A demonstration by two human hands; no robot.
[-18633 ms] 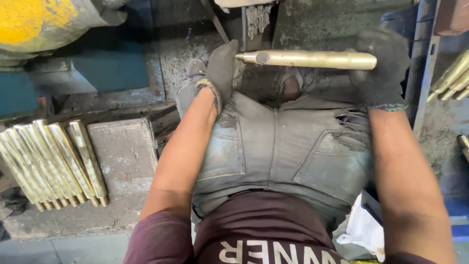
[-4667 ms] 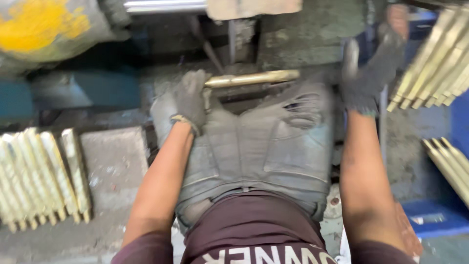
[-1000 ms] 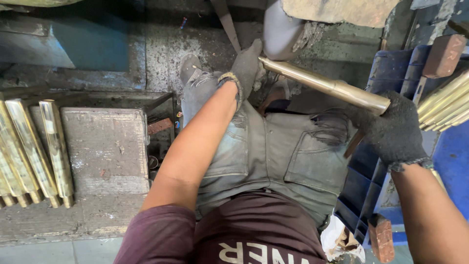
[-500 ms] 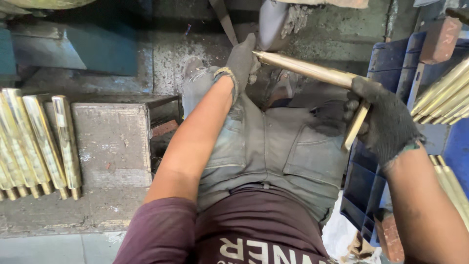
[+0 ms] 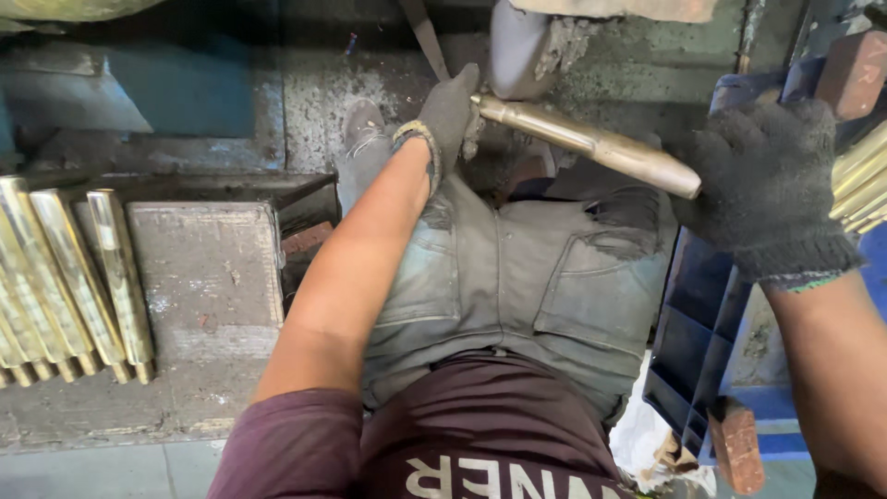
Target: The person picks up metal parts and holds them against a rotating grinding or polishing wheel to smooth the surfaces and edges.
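Both gloved grips closed on brass rod (image 5: 591, 143): left hand (image 5: 450, 115) far end, right hand (image 5: 767, 185) near.

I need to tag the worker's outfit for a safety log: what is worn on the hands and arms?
Both the left hand and right hand wear dark grey knitted gloves, grimy, the right cuff edged green. Forearms are bare; short maroon sleeves.
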